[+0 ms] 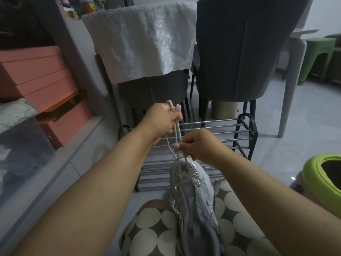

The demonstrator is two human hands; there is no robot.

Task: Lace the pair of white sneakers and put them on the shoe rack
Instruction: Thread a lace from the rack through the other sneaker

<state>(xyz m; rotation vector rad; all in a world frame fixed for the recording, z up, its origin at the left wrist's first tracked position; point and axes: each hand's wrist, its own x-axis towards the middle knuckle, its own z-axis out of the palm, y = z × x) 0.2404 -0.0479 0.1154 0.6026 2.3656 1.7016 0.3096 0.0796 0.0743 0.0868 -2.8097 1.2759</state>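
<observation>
One white sneaker (197, 196) lies on my lap between my knees, toe pointing away from me toward the shoe rack (212, 133). A white lace (178, 134) runs up from near the sneaker's toe in two strands. My left hand (161, 121) grips the lace's upper part, held high above the shoe. My right hand (197, 145) pinches the strands lower down, just above the toe. Only this one sneaker is in view.
The low metal-bar rack stands on the grey floor just beyond my knees. Two grey chairs (238, 52), one draped with a white cloth (144, 39), stand behind it. Pink boxes (40, 85) sit on a shelf at left. A green stool (321, 182) is at right.
</observation>
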